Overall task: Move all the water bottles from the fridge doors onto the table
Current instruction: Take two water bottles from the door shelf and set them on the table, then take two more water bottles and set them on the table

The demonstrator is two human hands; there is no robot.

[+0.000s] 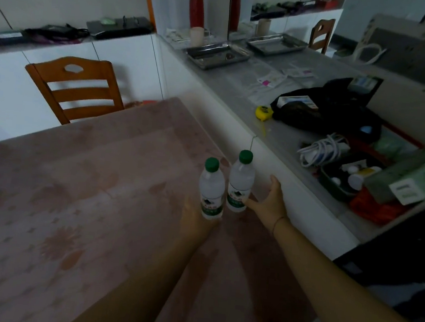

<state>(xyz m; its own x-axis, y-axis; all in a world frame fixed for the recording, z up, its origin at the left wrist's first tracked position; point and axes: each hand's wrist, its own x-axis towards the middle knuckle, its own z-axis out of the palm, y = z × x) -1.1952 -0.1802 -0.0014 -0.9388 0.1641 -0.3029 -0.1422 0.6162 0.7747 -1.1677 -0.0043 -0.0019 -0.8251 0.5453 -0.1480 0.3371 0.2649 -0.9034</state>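
Two green-capped water bottles stand upright on the pink-clothed table (88, 174), near its edge toward the white cabinet (278, 167): the left bottle (211, 190) just beside the right bottle (240, 183). The left hand (195, 216) has its grip around the left bottle's base, while the right hand (271, 201) is spread apart, one finger touching the right bottle low down. Standing so close together, a careless pull-away could likely knock one into the other and roll it off that edge.
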